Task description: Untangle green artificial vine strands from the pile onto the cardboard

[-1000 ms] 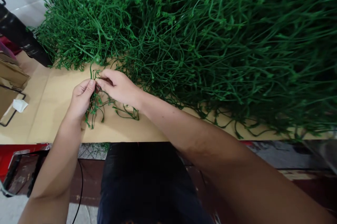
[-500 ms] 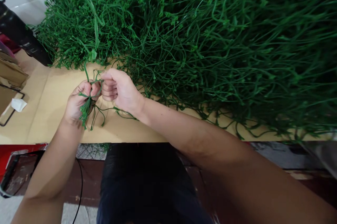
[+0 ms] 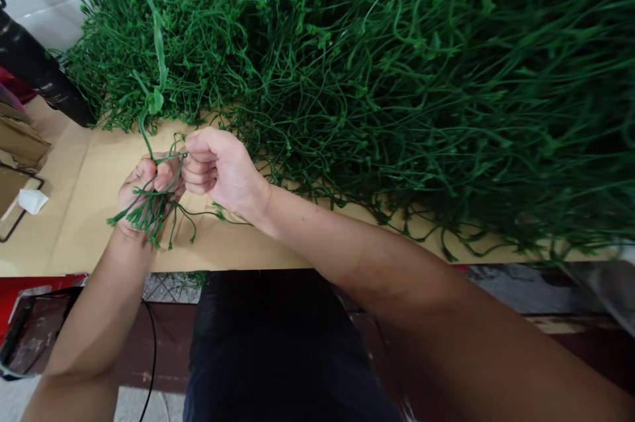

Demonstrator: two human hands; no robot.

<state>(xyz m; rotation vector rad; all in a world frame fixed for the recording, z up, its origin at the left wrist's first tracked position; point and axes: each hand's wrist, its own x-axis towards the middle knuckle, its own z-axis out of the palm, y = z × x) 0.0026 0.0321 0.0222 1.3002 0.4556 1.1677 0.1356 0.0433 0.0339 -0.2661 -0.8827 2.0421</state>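
My left hand (image 3: pixel 141 187) is closed around a green plastic plant stem (image 3: pixel 158 55), which rises from the fingers toward the pile. Below the grip, a small bunch of thin green sprigs (image 3: pixel 149 213) with budded tips fans out over the palm and wrist. My right hand (image 3: pixel 221 167) is beside it, thumb and forefinger pinched on a thin green sprig that reaches across from the left hand. Its other fingers are curled in. The sprig's exact end between the fingertips is hidden.
A large heap of green artificial sprigs (image 3: pixel 347 78) covers the back and right of the cardboard-topped table (image 3: pixel 84 210). A black bottle (image 3: pixel 44 71) leans at the left, near a cardboard box (image 3: pixel 22 134) and a crumpled white paper (image 3: pixel 33 200).
The left hand has turned and shifted slightly left, and its stem now leans further left. The sprigs below the grip have spread wider. The right hand moved slightly left, still pinching.
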